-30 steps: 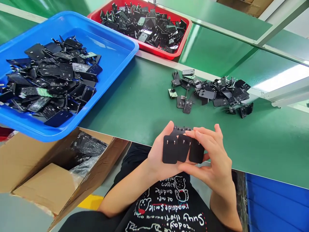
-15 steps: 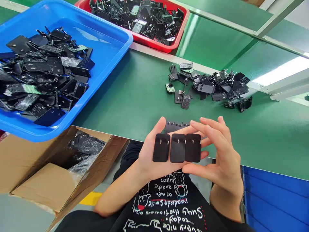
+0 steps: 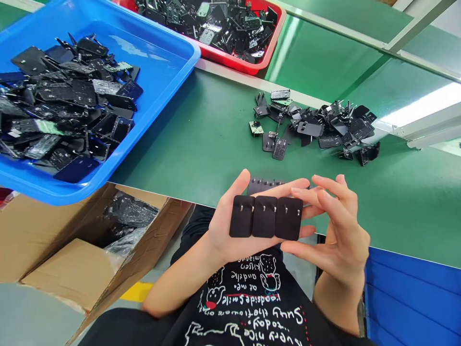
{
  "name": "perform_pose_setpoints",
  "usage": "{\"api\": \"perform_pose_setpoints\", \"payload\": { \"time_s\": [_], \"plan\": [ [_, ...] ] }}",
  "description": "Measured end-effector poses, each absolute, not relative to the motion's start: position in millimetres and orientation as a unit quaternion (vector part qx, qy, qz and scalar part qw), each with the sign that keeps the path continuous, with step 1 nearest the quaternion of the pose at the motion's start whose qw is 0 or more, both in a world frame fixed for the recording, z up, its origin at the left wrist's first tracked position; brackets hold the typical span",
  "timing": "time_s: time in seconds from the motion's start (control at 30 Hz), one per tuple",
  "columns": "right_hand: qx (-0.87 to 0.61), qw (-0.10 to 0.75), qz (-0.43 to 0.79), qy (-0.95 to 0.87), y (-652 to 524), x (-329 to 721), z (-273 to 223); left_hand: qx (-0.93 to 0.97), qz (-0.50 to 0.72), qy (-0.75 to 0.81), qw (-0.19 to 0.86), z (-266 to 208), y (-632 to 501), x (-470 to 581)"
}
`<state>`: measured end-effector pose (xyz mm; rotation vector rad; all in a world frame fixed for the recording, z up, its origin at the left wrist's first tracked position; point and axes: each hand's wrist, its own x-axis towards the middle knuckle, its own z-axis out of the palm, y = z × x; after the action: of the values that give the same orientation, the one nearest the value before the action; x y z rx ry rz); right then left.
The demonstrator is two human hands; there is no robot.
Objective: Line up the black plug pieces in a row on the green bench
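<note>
My left hand (image 3: 225,223) lies palm up, thumb raised, with three black rectangular plates (image 3: 264,217) in a row across its palm and fingers. Each plate has rounded corners and small metal pins near its upper edge. My right hand (image 3: 338,226) is at the right end of the row, fingers and thumb apart. Its index fingertip is close to the upper corner of the rightmost plate; whether it touches I cannot tell. Behind my left fingers, similar black plates with pins (image 3: 256,184) sit at the bench edge, partly hidden.
A blue tray (image 3: 169,89) heaped with black plates stands at left, with a red tray (image 3: 275,41) of similar parts behind it. A loose pile of parts (image 3: 317,127) lies on the green bench (image 3: 201,139). Below are an open cardboard box (image 3: 72,274) and a blue bin (image 3: 414,293).
The three plates now sit edge to edge; the gap after the left one has closed. My right hand has shifted slightly right, away from the row.
</note>
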<state>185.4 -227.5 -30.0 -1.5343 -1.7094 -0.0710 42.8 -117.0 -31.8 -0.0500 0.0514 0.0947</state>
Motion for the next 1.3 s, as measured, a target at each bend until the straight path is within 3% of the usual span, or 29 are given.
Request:
{"api": "perform_pose_setpoints", "payload": {
  "time_s": [0.23,0.43,0.9,1.3],
  "plan": [
    [-0.609,0.490,-0.079,-0.619,-232.2,199.9,-40.7,0.030,0.083,0.013,0.996,-44.0,-73.0,53.4],
    [-0.584,0.550,-0.091,-0.590,-236.7,206.0,-51.9,0.099,0.142,0.009,0.985,-25.4,-19.4,49.8],
    [-0.578,0.531,-0.078,-0.615,-238.3,203.9,-57.2,0.151,0.201,-0.020,0.968,8.4,-4.4,33.0],
    [-0.589,0.519,-0.046,-0.618,-242.7,204.1,-63.1,0.062,0.214,-0.029,0.975,21.3,-39.4,20.1]
  ]
}}
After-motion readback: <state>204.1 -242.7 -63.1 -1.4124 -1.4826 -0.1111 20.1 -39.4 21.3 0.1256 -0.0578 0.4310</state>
